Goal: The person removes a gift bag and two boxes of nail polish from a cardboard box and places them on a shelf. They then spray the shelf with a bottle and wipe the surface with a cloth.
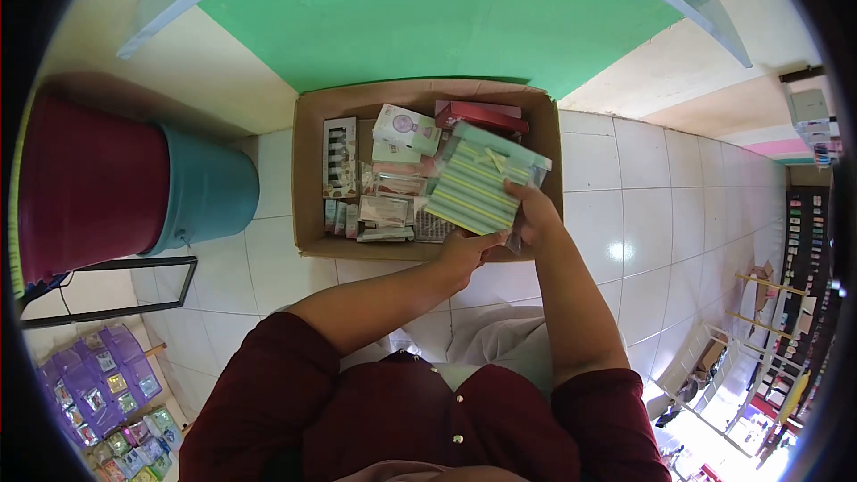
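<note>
A flat pack with green and yellow stripes, in clear plastic, [473, 180] is tilted over the right part of an open cardboard box [308, 245]. My left hand [468, 254] is closed on its lower edge. At its right edge my right hand [534, 212] grips it, thumb on top. Inside the box lie a white box with a purple picture [406, 129], a red box [485, 118], a pack with black and white pieces [340, 158] and several small clear packs [385, 211]. The striped pack hides part of the contents.
A maroon bin [94, 187] and a teal bucket [207, 187] stand at the left, near a black frame [112, 312]. Behind the box rises a green wall [420, 27]. White floor tiles [643, 214] surround it. A purple organizer [98, 384] sits lower left; racks [750, 348] stand lower right.
</note>
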`<state>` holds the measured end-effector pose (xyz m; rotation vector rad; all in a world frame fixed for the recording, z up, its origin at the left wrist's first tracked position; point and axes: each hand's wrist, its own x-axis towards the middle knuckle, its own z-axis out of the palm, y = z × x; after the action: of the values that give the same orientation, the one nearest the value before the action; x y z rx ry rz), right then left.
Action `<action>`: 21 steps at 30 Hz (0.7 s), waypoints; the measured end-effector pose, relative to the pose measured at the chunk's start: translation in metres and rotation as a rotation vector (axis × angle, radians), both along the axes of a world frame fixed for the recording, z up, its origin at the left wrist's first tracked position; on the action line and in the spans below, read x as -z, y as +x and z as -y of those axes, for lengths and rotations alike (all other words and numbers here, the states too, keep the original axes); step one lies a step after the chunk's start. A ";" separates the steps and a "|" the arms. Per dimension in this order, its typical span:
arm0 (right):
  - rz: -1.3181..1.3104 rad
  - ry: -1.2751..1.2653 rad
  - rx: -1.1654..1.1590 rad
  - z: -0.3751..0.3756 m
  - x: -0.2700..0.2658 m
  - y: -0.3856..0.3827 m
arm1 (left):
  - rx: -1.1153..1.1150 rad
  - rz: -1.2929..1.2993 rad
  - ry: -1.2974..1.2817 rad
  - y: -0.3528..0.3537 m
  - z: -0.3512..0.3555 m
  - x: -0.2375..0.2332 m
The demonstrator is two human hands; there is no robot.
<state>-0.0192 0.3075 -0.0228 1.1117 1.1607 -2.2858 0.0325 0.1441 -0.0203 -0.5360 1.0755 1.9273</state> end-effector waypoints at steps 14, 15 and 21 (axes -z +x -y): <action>-0.212 0.037 -0.394 -0.040 -0.037 0.009 | -0.065 -0.012 0.045 -0.003 0.049 0.026; -0.237 0.057 -0.357 -0.047 -0.042 0.010 | -0.064 -0.015 0.048 -0.012 0.053 0.022; -0.198 0.218 -0.482 -0.053 -0.079 0.009 | 0.126 -0.397 0.028 -0.068 0.070 -0.022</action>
<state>-0.0097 0.3606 0.0557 0.5889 1.5845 -1.9537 -0.0352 0.0740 0.0016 -0.0644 1.2923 1.9785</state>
